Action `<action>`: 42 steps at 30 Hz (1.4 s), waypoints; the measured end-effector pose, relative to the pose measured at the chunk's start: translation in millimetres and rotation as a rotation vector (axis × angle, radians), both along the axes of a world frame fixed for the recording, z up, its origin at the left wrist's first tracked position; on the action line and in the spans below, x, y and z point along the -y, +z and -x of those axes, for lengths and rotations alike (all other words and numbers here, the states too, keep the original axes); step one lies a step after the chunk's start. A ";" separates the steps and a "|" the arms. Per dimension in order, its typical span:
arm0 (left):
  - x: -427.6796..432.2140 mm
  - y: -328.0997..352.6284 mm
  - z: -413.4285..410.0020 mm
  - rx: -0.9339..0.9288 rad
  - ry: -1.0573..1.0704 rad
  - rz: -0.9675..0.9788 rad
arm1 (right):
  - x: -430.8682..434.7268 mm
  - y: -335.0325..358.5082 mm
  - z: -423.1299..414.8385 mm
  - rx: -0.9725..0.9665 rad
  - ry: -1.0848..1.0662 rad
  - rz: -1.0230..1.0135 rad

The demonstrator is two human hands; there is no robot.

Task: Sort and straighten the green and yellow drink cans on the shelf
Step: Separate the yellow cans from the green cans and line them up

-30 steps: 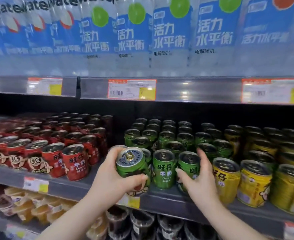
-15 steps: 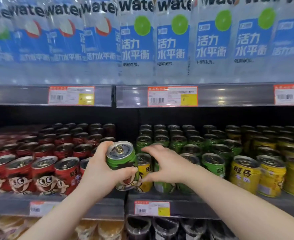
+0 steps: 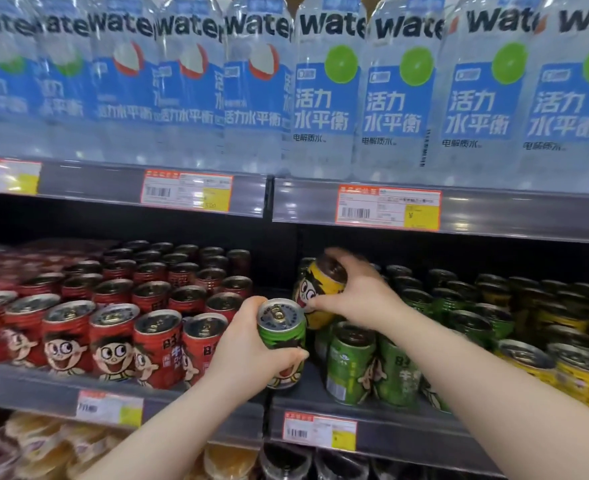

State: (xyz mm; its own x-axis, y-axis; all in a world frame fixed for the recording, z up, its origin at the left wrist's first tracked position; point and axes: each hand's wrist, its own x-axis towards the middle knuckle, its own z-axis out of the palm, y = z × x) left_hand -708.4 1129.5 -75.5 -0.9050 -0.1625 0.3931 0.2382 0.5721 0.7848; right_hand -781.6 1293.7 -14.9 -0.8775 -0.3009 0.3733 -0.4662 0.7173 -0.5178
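Since the grey metal shelf [image 3: 407, 432] carries its block of yellow printed drink cans [image 3: 580, 374] at the far right and its green printed drink cans [image 3: 351, 367] in the middle, the lifted yellow cartoon-face can [image 3: 315, 289] is out of place. It hangs tilted, top leaning back, above the leftmost green ones. The right hand [image 3: 362, 294] grips its upper end with curled fingers. The left hand [image 3: 248, 351] wraps a green ring-pull can [image 3: 281, 336], nearly upright, just before the front-left corner; that hand is probably nearer the gap.
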 end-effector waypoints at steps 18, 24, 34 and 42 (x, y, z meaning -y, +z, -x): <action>-82.5 26.3 25.4 -0.198 -0.091 0.156 | -109.3 -1.0 -27.1 -0.063 -0.095 0.084; -182.3 34.1 30.2 -0.187 -0.406 0.297 | -189.9 7.6 -43.3 -0.103 -0.251 0.097; -295.9 21.8 61.6 -0.001 -0.497 0.631 | -339.8 11.8 -56.2 -0.097 -0.578 0.130; -325.9 28.6 70.4 0.105 -0.436 0.673 | -374.3 12.1 -6.8 0.019 -0.559 0.169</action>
State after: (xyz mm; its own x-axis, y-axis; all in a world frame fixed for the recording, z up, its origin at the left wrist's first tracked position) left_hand -778.8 1455.4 -46.8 -0.8698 0.4551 0.1906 0.4934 0.8022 0.3363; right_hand -774.8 1668.0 -2.8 -0.8929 0.2723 0.3586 -0.0302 0.7584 -0.6510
